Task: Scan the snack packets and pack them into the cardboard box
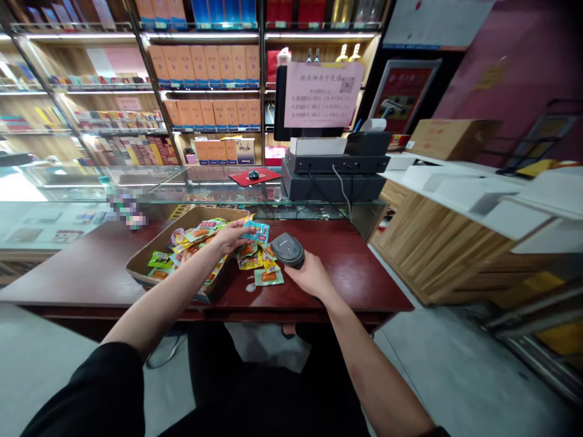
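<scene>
A person in dark clothing sits at a dark red tabletop point(359, 258), bare forearms reaching forward over it. The left hand point(233, 237) is nearly closed, its thumb and fingers pinching a small blue packet point(256, 231) by its left end. That packet is just past the right side of a shallow cardboard box point(214, 290), above a small pile of loose packets point(250, 261) in yellow, green and orange. The box stands left of centre on the tabletop, and many similar colourful packets lie jumbled inside it.

The right hand point(310, 274) is curled around the handle of a dark grey scanner point(288, 249). The scanner's head is just right of the loose packets and near the blue packet, with a gap between them.

Beyond the tabletop runs a glass counter point(204, 182). On it are a black mouse point(254, 174) on a red mat and, to the right, a monitor point(281, 103) with a pink paper sign point(323, 94) across it. At the far left of the tabletop, one object point(127, 207) is pixelated beyond recognition. Lit shelves point(204, 37) filled with boxes line the back wall; to the right, a brown carton point(450, 139) rests on a white surface.
</scene>
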The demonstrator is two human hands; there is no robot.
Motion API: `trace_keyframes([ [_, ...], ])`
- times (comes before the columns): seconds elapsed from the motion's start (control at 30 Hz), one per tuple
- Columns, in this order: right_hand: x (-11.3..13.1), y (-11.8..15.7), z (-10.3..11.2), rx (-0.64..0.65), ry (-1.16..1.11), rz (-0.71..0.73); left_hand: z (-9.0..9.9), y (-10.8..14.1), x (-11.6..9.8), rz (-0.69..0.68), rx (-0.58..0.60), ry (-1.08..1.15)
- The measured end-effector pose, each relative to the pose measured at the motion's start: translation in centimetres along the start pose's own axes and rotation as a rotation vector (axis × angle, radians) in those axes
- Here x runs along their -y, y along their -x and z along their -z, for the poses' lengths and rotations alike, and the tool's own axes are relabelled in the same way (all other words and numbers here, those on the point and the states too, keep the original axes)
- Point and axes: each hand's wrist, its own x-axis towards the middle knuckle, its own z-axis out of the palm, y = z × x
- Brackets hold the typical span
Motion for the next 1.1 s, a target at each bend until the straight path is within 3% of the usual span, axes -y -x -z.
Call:
trace_keyframes([
  [0.17,1.3,-1.9,-1.5,0.068,-0.004,0.079,5.3,1.7,-4.0,-0.162,-0.247,0.024],
  [0.27,1.8,-2.9,-1.9,0.080,-0.010,0.104,8.0,3.2,-6.1,-0.278,-0.317,0.032],
  [0.4,2.0,-3.9,-1.7,0.073,-0.005,0.129,8.8,4.3,-6.9,-0.350,-0.322,0.036],
  [0.53,1.5,-4.0,-0.4,0.049,0.018,0.123,6.3,3.4,-5.2,-0.293,-0.243,-0.038],
  [0.67,0.4,-3.3,1.1,0.002,0.082,0.089,2.2,0.8,-1.5,-0.251,-0.126,-0.213],
  [0.8,-0.9,-2.0,2.2,-0.019,0.171,0.003,-1.4,-1.5,2.6,-0.275,0.047,-0.738],
  [0.93,-1.9,-0.8,3.1,-0.034,0.190,-0.041,-4.0,-2.1,5.2,-0.340,0.207,-1.355],
  [1.1,-2.5,0.1,3.8,-0.047,0.195,-0.070,-6.6,-1.8,6.2,-0.359,0.225,-1.718],
])
